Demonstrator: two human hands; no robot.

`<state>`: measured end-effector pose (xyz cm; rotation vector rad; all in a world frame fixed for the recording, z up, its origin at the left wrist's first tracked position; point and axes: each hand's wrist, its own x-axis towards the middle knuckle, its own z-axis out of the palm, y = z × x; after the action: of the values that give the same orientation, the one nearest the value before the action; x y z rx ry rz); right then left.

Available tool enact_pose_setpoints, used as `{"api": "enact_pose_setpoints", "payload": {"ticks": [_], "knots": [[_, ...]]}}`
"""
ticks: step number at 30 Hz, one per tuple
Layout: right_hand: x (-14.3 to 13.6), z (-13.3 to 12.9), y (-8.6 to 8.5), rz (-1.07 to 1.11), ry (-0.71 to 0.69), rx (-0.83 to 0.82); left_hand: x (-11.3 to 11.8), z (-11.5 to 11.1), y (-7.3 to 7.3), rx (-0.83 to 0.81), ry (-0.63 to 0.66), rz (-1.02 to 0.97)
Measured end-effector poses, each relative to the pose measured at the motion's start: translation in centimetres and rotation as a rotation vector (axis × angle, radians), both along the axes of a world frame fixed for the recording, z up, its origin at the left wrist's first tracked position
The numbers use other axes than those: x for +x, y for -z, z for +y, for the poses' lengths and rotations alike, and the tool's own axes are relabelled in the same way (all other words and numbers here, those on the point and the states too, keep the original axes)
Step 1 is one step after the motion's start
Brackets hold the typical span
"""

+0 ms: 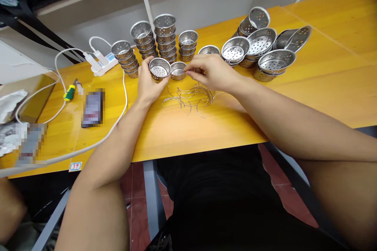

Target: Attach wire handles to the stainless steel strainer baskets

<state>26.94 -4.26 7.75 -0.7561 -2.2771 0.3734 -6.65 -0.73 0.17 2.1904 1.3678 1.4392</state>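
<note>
My left hand (147, 84) is wrapped round a perforated metal cup (160, 69), tilted so that its holed base shows. Just right of it stands a smaller-looking perforated cup (178, 73) on the table. The thumb and fingertips of my right hand (207, 71) are pinched together at that cup's right rim; whatever is between them is too small to make out. Several thin curved metal wires (191, 96) lie loosely on the table in front of both hands.
Stacks of perforated cups (165, 35) stand behind my hands, and more cups (262, 43) are piled at the right. At the left are a white power strip (106, 64) with cables, a green-handled screwdriver (70, 92) and a phone (93, 108). The table edge runs before me.
</note>
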Motion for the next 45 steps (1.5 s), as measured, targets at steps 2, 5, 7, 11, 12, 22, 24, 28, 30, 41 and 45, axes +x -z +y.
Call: {"api": "enact_pose_setpoints", "payload": {"ticks": [2,5,7,11,12,22,24,28,30,41,45], "knots": [[0.0,0.2,0.2,0.062,0.037,-0.011,0.3,-0.3,-0.3,0.029,-0.007,0.004],[0.1,0.4,0.4,0.145,0.068,-0.041,1.0,-0.6,-0.8,0.091,-0.006,0.004],[0.1,0.4,0.5,0.177,0.082,-0.050,1.3,-0.8,-1.1,0.136,0.013,-0.005],[-0.1,0.1,0.4,0.217,0.101,-0.052,1.7,-0.8,-1.0,0.171,0.078,-0.033],[-0.2,0.0,0.3,0.227,0.103,-0.055,1.8,-0.8,-0.8,0.160,0.103,-0.043],[-0.8,-0.2,0.7,0.286,0.143,-0.082,2.9,-0.5,0.4,0.124,0.315,-0.147],[-0.9,-0.5,0.5,0.289,0.148,-0.089,3.0,-0.9,0.0,0.106,0.317,-0.135],[-1.7,-1.4,-0.1,0.275,0.144,-0.162,3.7,-2.2,-0.7,0.016,0.268,-0.061],[-2.2,-1.9,-0.3,0.270,0.133,-0.194,4.2,-2.7,-0.9,-0.018,0.268,-0.027],[-3.5,-1.4,0.5,0.290,0.163,-0.203,5.4,-3.4,-0.5,-0.013,0.290,0.034],[-3.8,-1.5,0.7,0.298,0.170,-0.199,5.6,-3.7,-0.7,-0.017,0.305,0.018]]}}
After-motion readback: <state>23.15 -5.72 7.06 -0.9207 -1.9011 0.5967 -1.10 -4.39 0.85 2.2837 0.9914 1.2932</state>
